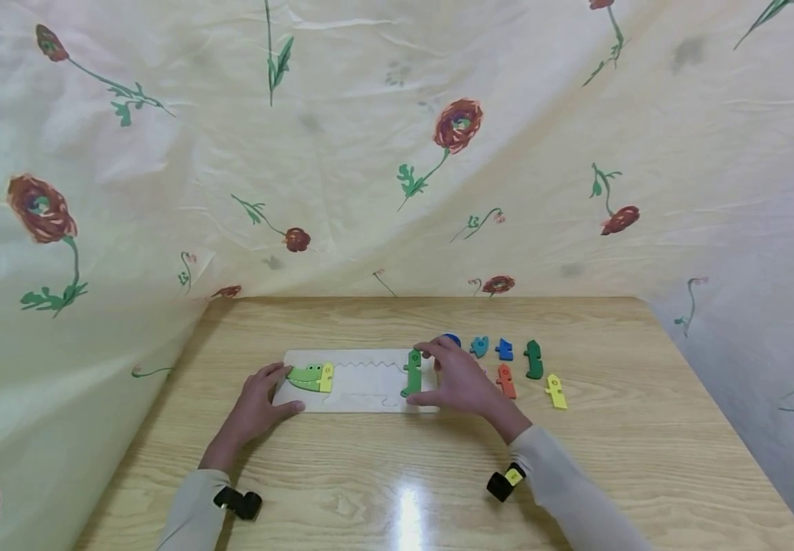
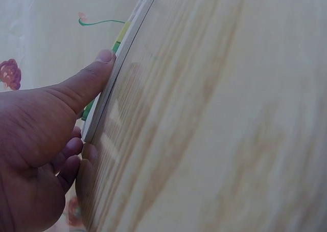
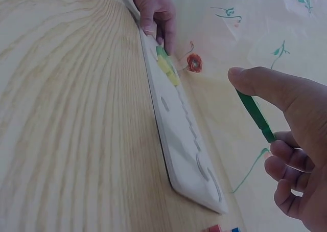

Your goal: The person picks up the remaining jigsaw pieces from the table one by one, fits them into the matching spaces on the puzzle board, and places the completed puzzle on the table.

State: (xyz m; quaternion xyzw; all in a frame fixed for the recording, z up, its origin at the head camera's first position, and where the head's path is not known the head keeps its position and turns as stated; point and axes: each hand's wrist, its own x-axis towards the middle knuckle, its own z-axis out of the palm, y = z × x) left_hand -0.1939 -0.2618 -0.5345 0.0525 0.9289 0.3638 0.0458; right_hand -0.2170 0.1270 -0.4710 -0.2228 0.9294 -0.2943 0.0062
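Note:
A long white puzzle board (image 1: 362, 386) lies on the table, with a green crocodile head piece (image 1: 305, 378) and a yellow piece (image 1: 327, 377) at its left end. My left hand (image 1: 259, 402) grips that end, its thumb on the near edge in the left wrist view. Over the board's right end, my right hand (image 1: 464, 383) pinches a green puzzle piece (image 1: 413, 373) between thumb and fingers. In the right wrist view this green piece (image 3: 254, 114) is held tilted, apart from the board (image 3: 179, 140).
Right of the board lie loose pieces: a dark green one (image 1: 534, 360), a yellow one (image 1: 556, 391), a red one (image 1: 505, 380) and several blue ones, such as a light blue piece (image 1: 479, 347). My right hand partly covers some. A flowered cloth (image 1: 369, 153) hangs behind the wooden table (image 1: 341, 482).

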